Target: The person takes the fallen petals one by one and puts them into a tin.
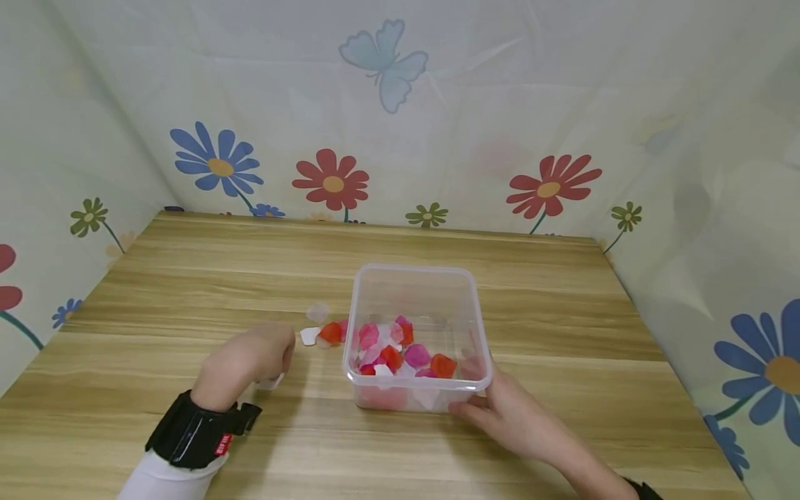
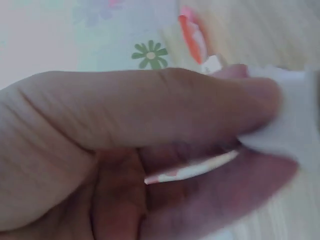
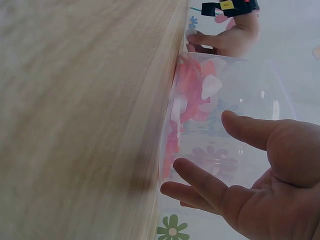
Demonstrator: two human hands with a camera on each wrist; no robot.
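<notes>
A clear plastic box point(image 1: 415, 271) stands on the table, with red, pink and white petals point(image 1: 394, 354) lying in its lower part. My left hand point(image 1: 246, 357) is to the left of the box, low over the tabletop. Between its thumb and fingers it pinches a white petal point(image 2: 295, 117), seen large in the left wrist view. My right hand point(image 1: 512, 413) rests at the box's right front corner. In the right wrist view its fingers point(image 3: 200, 182) spread loosely along the clear wall, the thumb apart from them.
Several loose petals lie on the table just left of the box, among them a red petal point(image 1: 330, 333), a white petal point(image 1: 309, 336) and a pale petal point(image 1: 317, 312). A flowered curtain point(image 1: 475, 139) surrounds the wooden table point(image 1: 550, 305) at the back and sides.
</notes>
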